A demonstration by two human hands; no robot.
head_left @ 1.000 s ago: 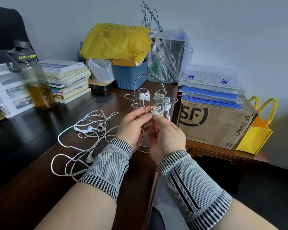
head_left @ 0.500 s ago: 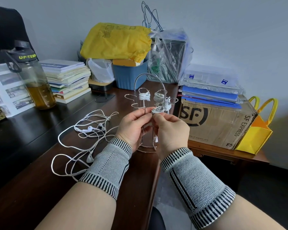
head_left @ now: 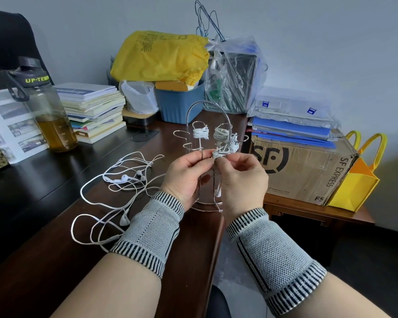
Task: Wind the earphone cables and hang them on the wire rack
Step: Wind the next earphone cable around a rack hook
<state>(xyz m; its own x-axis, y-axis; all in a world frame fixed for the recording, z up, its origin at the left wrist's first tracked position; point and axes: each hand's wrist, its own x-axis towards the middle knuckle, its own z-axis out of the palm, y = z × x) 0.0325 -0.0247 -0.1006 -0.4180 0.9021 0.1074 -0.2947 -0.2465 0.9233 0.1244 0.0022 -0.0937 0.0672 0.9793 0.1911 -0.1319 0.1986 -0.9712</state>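
Both hands meet in front of the chrome wire rack (head_left: pixel 194 134). Left hand (head_left: pixel 186 177) and right hand (head_left: pixel 241 180) pinch a white wound coil (head_left: pixel 218 154) at a rack hook. Loose white earphones (head_left: pixel 124 177) lie tangled on the dark wooden table (head_left: pixel 55 260).

Dark desk (head_left: pixel 44 260) carries wire rack (head_left: pixel 207 203), loose earphones (head_left: pixel 124 180) (white), books (head_left: pixel 94 111)

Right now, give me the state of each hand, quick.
Left hand: pinching the wound earphone cable at the wire rack.
Right hand: pinching the same cable bundle.
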